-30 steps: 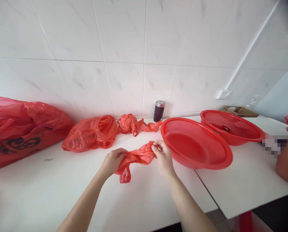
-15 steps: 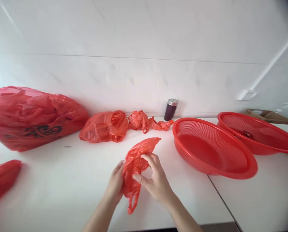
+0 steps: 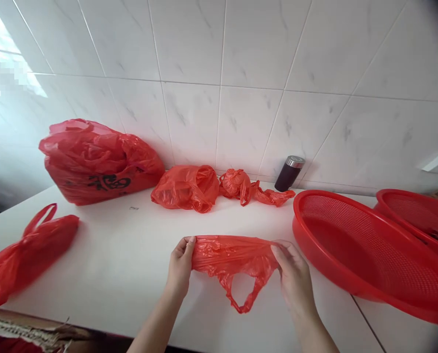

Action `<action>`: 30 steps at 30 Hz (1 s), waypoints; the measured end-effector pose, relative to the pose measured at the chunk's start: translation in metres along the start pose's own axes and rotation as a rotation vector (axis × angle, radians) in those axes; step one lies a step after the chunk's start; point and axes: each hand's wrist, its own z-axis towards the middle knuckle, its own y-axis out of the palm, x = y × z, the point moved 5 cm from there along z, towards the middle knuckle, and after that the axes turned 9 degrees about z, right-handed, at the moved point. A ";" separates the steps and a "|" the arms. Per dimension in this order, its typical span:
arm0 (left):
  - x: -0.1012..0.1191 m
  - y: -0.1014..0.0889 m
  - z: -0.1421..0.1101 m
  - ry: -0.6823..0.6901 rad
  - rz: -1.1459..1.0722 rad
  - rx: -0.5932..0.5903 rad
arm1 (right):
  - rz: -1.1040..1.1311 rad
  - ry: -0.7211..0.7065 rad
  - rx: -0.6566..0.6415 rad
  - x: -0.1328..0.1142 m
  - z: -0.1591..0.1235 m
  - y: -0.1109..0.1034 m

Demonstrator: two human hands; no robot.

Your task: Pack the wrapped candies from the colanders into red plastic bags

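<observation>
A thin red plastic bag point(image 3: 233, 252) is stretched taut sideways between my two hands above the white table. My left hand point(image 3: 181, 262) pinches its left end, thumb on top. At the right end, my right hand point(image 3: 294, 269) grips the bag between thumb and fingers. A loop handle of the bag hangs down toward me. Behind it on the table lie a crumpled red bag point(image 3: 184, 189), a bunched-up red bag point(image 3: 235, 184) and a small twisted red bag point(image 3: 273, 196).
A big stuffed red bag point(image 3: 101, 162) with black print leans at the back left. Another red bag point(image 3: 38, 250) lies at the left edge. A dark thermos point(image 3: 289, 174) stands by the tiled wall. Two red plastic baskets point(image 3: 344, 245) point(image 3: 417, 211) occupy the right side.
The bag, bunched up between my hands before, is now pulled out wide. My right hand has moved right, away from the left. The view has swung to the left.
</observation>
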 end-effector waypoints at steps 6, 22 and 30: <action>0.017 -0.001 -0.022 0.238 0.259 0.234 | -0.284 -0.072 0.013 -0.007 -0.002 0.005; 0.033 -0.001 -0.016 0.046 0.590 -0.306 | -0.497 -0.235 -0.107 -0.031 0.019 -0.006; 0.023 0.043 -0.045 -0.162 0.166 -0.514 | -0.576 -0.527 -0.396 -0.073 -0.046 0.047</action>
